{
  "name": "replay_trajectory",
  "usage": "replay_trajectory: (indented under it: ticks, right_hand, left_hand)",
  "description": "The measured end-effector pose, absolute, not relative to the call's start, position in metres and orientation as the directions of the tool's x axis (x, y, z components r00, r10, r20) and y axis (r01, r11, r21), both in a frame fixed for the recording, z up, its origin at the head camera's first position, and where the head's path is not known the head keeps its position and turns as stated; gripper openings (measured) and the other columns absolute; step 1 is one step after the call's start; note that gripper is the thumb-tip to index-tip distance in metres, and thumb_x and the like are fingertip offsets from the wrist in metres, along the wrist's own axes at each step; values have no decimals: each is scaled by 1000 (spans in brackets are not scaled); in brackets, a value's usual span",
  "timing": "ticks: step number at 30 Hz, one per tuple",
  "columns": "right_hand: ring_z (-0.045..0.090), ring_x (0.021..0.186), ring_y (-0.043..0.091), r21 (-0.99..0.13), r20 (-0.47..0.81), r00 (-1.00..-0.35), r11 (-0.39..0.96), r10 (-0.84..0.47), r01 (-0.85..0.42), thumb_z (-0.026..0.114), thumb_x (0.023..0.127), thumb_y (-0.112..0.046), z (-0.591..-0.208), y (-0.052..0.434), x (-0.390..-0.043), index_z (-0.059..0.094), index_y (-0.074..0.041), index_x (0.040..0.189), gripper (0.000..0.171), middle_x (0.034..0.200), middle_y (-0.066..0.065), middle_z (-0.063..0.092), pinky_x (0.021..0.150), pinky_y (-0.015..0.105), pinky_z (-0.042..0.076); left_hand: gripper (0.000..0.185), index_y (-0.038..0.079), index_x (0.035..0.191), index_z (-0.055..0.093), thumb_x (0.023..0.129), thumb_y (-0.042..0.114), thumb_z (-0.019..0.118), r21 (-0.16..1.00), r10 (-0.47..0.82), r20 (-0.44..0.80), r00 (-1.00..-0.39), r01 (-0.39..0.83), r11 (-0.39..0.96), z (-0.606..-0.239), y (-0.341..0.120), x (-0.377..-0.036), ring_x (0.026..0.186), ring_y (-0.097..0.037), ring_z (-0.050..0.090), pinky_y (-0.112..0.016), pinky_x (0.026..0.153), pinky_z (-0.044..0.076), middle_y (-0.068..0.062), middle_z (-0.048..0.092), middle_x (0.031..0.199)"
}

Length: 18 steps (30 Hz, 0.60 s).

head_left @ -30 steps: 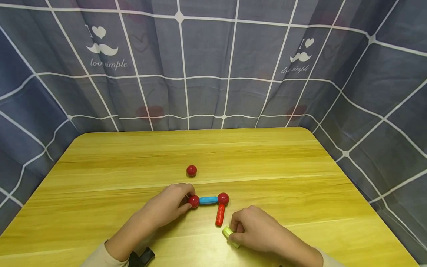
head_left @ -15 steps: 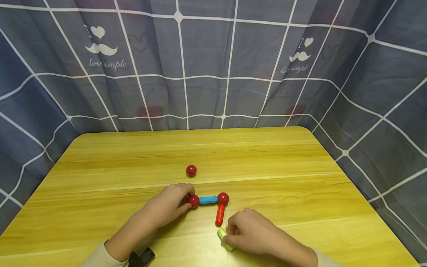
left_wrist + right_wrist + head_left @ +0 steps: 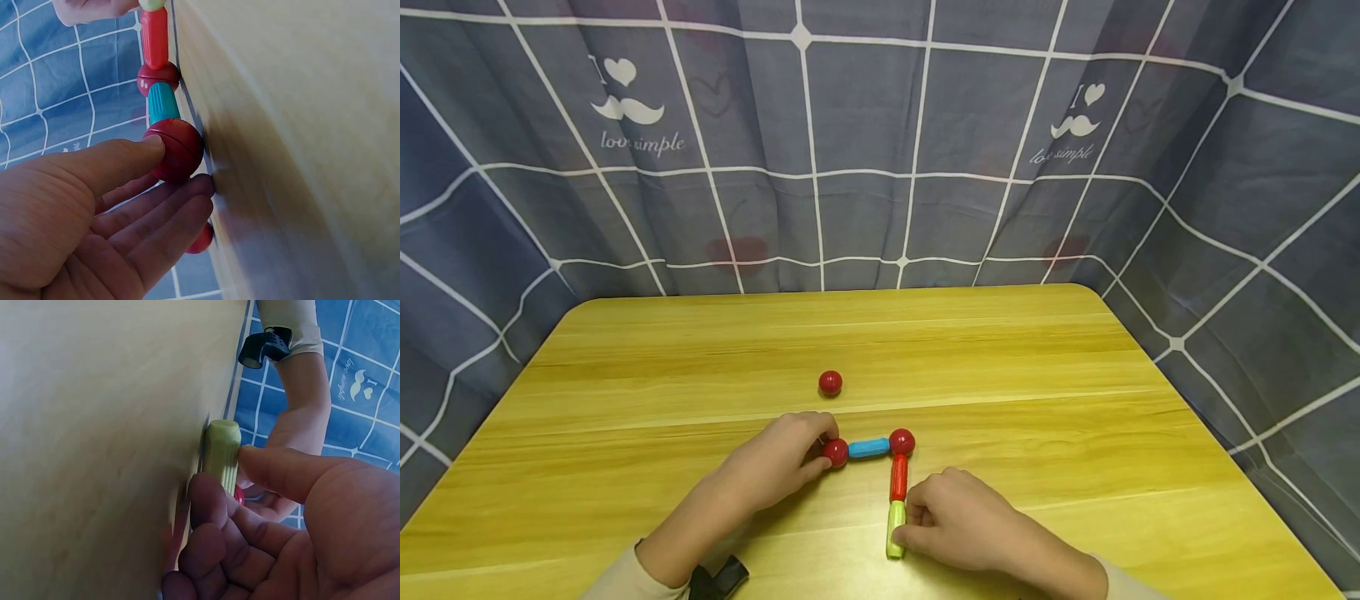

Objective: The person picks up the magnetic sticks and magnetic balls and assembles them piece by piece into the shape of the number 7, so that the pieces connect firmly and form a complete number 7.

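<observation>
On the wooden tabletop [image 3: 1000, 375] the ribbed light-green plastic rod [image 3: 895, 528], judged light, rigid and best gripped mid-shaft, was pinched by the right hand [image 3: 958, 521] against the red plastic rod [image 3: 898, 477], while the left hand [image 3: 778, 461] pinched the glossy red end ball [image 3: 835, 452].

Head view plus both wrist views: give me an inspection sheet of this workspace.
Surface: wooden table, bare wood.
Job's things: red ball, blue rod, second red ball, red rod and green rod joined in an L.
Clutter: loose red ball.
Grippers: left hand pinches the end ball; right hand pinches the green rod.
Cables: nothing seen.
Surroundings: checked blue curtain.
</observation>
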State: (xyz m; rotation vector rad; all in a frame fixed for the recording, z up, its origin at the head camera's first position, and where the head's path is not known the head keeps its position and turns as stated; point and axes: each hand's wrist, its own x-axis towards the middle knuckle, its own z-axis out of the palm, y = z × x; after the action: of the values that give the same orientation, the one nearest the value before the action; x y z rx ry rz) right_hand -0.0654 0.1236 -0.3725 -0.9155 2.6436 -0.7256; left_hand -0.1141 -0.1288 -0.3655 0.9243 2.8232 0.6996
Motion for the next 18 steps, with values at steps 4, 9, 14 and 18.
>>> replay_trajectory:
  ticks: [4, 9, 14, 18]
  right_hand:
    - [34, 42, -3, -531, -62, -764, 669, -643, -520, 65, 80, -41, -372, 123, -66, 52, -28, 57, 29, 46, -20, 39, 39, 19, 30]
    - [32, 41, -3, -536, -71, -757, 665, -650, -520, 64, 81, -41, -373, 123, -66, 53, -28, 57, 29, 45, -20, 38, 38, 19, 30]
    - [38, 44, -3, -543, -68, -756, 660, -651, -519, 64, 80, -43, -373, 124, -65, 54, -29, 61, 26, 50, -20, 45, 41, 19, 35]
    - [39, 45, -3, -558, -72, -747, 648, -660, -518, 64, 81, -42, -372, 123, -64, 56, -29, 63, 23, 51, -19, 46, 42, 18, 36]
  left_hand:
    - [10, 18, 89, 58, 84, 20, 66, 459, 575, 47, -817, 529, 714, -366, -129, -114, 68, -5, 50, -21, 61, 44, 13, 53, 77]
    - [10, 18, 89, 58, 84, 21, 66, 465, 569, 39, -821, 519, 717, -365, -128, -114, 67, -4, 49, -20, 60, 44, 13, 53, 76]
    - [9, 18, 90, 59, 84, 21, 66, 463, 570, 45, -820, 523, 716, -365, -127, -114, 69, -4, 51, -21, 62, 45, 13, 54, 77]
    - [10, 18, 91, 60, 84, 21, 66, 444, 568, 68, -820, 535, 718, -366, -127, -114, 69, -4, 50, -21, 62, 44, 14, 53, 77]
